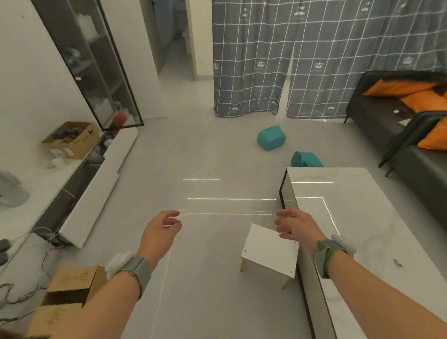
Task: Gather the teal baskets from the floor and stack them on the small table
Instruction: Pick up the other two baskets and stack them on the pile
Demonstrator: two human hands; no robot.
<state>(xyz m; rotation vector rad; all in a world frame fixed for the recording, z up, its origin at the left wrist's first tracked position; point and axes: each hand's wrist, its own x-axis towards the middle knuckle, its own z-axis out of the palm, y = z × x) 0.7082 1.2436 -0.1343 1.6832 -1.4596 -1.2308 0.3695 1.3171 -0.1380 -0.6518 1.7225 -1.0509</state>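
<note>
Two teal baskets lie tipped over on the glossy grey floor ahead. The farther basket (271, 139) rests on its side near the curtains, with a thin handle showing. The nearer basket (306, 159) lies just behind the far edge of the big marble table and is partly hidden by it. A small white table (267, 252) with pale wooden legs stands on the floor close to me, against the big table's side. My left hand (162, 233) hovers empty over the floor, fingers loosely curled. My right hand (294, 226) hovers above the small table's far corner, fingers apart, holding nothing.
A large marble coffee table (366, 215) fills the right. Dark sofas with orange cushions (417, 99) stand behind it. A low white TV unit (91, 191), a glass cabinet (100, 72) and cardboard boxes (74, 281) line the left. Cables trail on the floor at lower left.
</note>
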